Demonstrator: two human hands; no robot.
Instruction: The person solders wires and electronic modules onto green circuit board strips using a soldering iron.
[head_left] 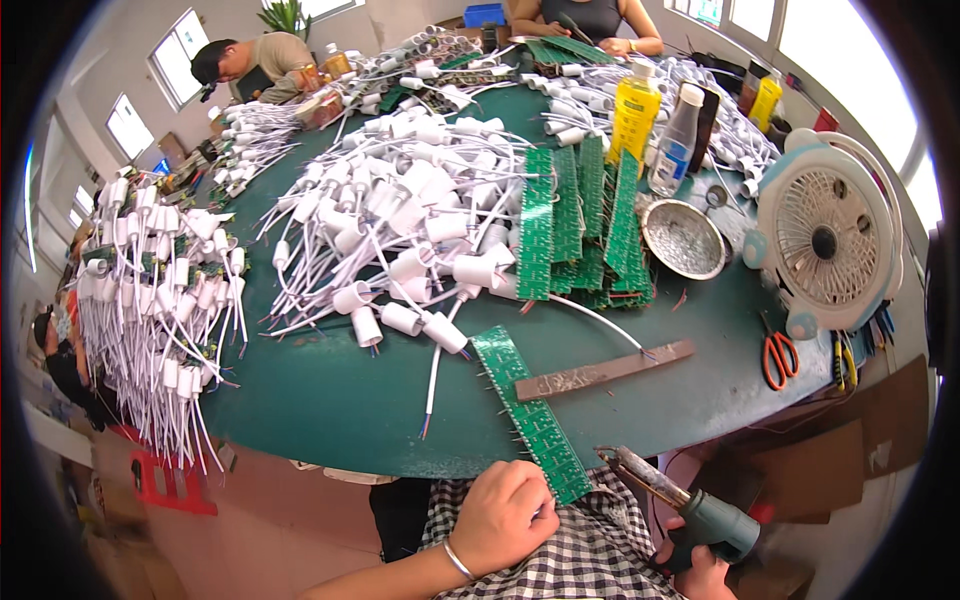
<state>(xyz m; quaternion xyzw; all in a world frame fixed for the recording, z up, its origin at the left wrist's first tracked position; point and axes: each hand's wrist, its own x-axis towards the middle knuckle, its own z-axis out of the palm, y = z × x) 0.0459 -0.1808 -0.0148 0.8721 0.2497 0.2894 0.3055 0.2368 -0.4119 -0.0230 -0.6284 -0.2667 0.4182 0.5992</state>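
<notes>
My right hand (pixel 703 575) grips the handle of a dark green soldering gun (pixel 722 527). Its metal tip points up and left, just above the table's front edge. Curled closed, my left hand (pixel 505 515) rests against the near end of a long green circuit board strip (pixel 533 420); whatever its fingers hold is hidden. The strip lies slanted over the table edge, with small pins along its left side. Across it sits a narrow brown bar (pixel 610 370). Beyond lies a large heap of white lamp sockets with wires (pixel 400 210).
Stacked green boards (pixel 565 215) lie beside a metal bowl (pixel 684 238) and bottles (pixel 632 110). A fan (pixel 825 240) and orange-handled scissors (pixel 779 358) are at the right. More wired sockets (pixel 160 290) hang over the left edge. Two people (pixel 265 60) work across the table.
</notes>
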